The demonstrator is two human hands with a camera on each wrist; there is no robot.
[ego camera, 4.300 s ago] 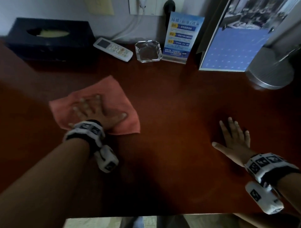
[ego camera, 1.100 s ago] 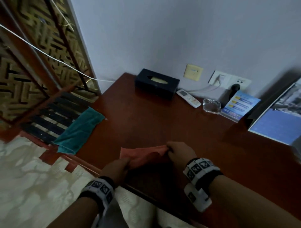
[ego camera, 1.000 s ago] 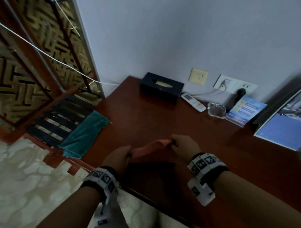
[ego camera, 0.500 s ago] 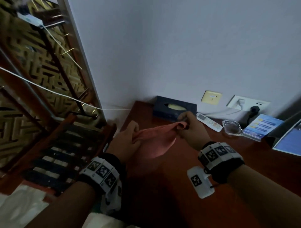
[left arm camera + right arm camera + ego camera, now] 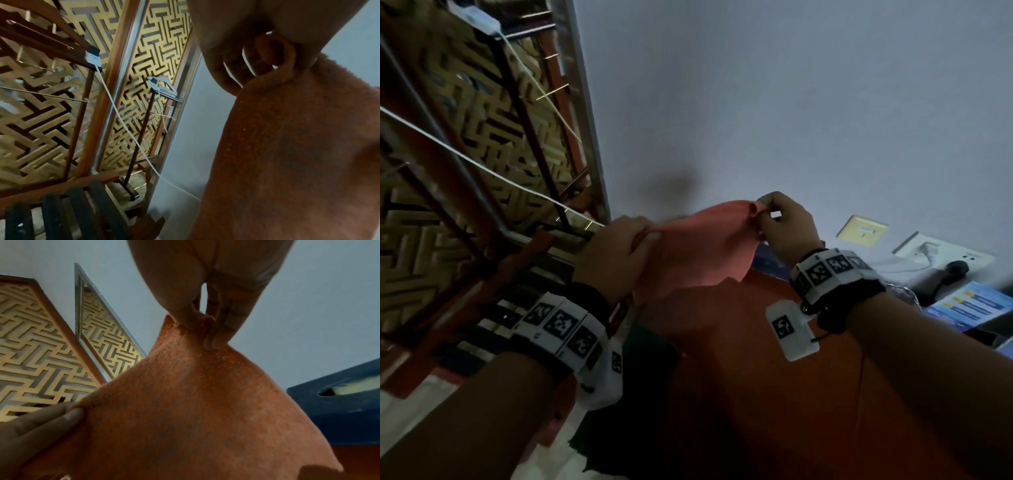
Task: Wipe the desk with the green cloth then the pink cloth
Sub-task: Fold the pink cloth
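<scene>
Both hands, left (image 5: 616,253) and right (image 5: 787,226), pinched the pink cloth (image 5: 698,246) by its corners above the bench (image 5: 774,394); wiping looked finished, putting away left.

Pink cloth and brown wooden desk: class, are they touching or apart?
Apart. The head view shows the pink cloth held up between both hands, hanging above the brown wooden desk.

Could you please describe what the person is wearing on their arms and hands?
Both forearms are bare, with no sleeves or gloves. Each wrist carries a black band faced with white tiles printed with black square markers, and a small white camera box hangs below it, also marked.
</scene>
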